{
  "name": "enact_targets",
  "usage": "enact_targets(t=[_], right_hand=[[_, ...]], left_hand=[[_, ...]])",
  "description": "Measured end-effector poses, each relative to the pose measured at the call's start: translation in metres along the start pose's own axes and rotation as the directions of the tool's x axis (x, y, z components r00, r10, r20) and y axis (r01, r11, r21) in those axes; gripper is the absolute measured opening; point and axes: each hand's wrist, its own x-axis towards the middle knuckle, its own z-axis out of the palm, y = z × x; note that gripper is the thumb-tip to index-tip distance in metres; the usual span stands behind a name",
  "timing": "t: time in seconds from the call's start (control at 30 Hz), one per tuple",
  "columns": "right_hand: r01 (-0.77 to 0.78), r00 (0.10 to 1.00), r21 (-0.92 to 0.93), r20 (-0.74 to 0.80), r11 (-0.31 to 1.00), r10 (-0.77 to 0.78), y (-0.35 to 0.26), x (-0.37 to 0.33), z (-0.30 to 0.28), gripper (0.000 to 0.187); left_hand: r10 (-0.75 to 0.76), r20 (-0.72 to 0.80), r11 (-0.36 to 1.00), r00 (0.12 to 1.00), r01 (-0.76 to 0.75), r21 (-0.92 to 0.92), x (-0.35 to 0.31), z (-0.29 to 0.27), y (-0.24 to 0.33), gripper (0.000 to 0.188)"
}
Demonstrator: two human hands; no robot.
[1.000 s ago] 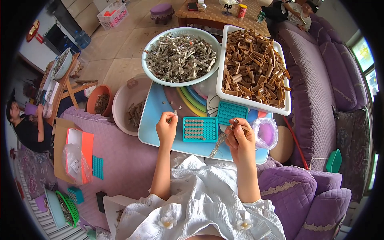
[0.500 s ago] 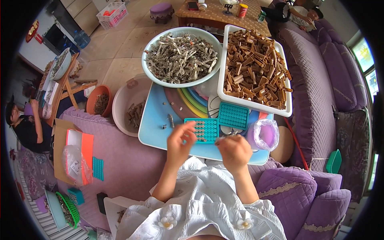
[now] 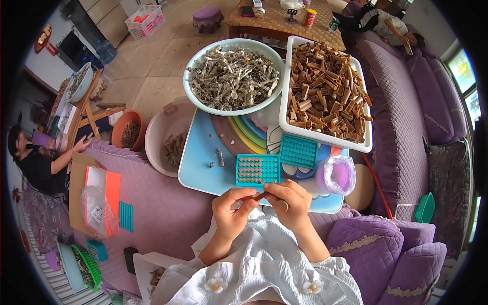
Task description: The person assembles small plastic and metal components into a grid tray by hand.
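Close together at the near edge of the table, my left hand (image 3: 234, 212) and my right hand (image 3: 292, 202) are both closed. A thin brown strip (image 3: 261, 196) is pinched between their fingertips. Under my right hand's fingers shows a small round tan end (image 3: 282, 205); what it belongs to is hidden. Just beyond my fingers lies a teal grid tray (image 3: 271, 168) with rows of small round beige pieces (image 3: 249, 169) in its left part. Touching it at the upper right is a second teal grid tray (image 3: 298, 151). A small silvery twisted piece (image 3: 219, 157) lies left of the trays.
A pale blue bowl (image 3: 189, 92) of dry grey-silver pieces and a white bin (image 3: 282, 94) of brown split tubes stand at the back. A lilac bag-lined container (image 3: 336, 175) is at the right. Beige and orange tubs (image 3: 157, 132) stand left; a co-worker (image 3: 35, 160) sits beyond.
My hands have come together and nearer to me, now both on the brown strip. My right hand has moved off the tray's near right corner. The co-worker's arm has lowered.
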Motion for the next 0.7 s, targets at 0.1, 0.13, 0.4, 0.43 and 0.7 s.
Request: enact_targets(t=[0.1, 0.13, 0.4, 0.43, 0.7], right_hand=[[-0.027, 1.0, 0.042, 0.004, 0.999, 0.026, -0.002, -0.001, 0.003, 0.029], [-0.03, 1.0, 0.056, 0.002, 0.998, 0.03, -0.003, -0.001, 0.003, 0.028], [-0.145, 0.989, 0.035, 0.0, 0.989, 0.145, -0.002, -0.007, 0.01, 0.026], [-0.167, 0.985, 0.039, -0.036, 0.985, 0.169, -0.001, -0.008, 0.013, 0.026], [-0.208, 0.959, -0.017, -0.202, 0.978, 0.2, -0.001, -0.019, 0.028, 0.025]], left_hand=[[0.029, -0.011, 0.999, 1.0, -0.029, -0.021, 0.0, -0.001, -0.002, 0.019], [0.024, -0.018, 0.999, 1.0, -0.025, -0.046, -0.001, -0.001, -0.002, 0.019], [-0.045, -0.035, 0.982, 0.998, 0.037, -0.183, 0.002, 0.004, -0.008, 0.028], [-0.011, -0.029, 0.98, 1.0, 0.005, -0.199, 0.002, 0.007, -0.012, 0.033], [-0.003, -0.065, 0.991, 0.998, -0.005, -0.131, -0.001, 0.018, -0.027, 0.036]])
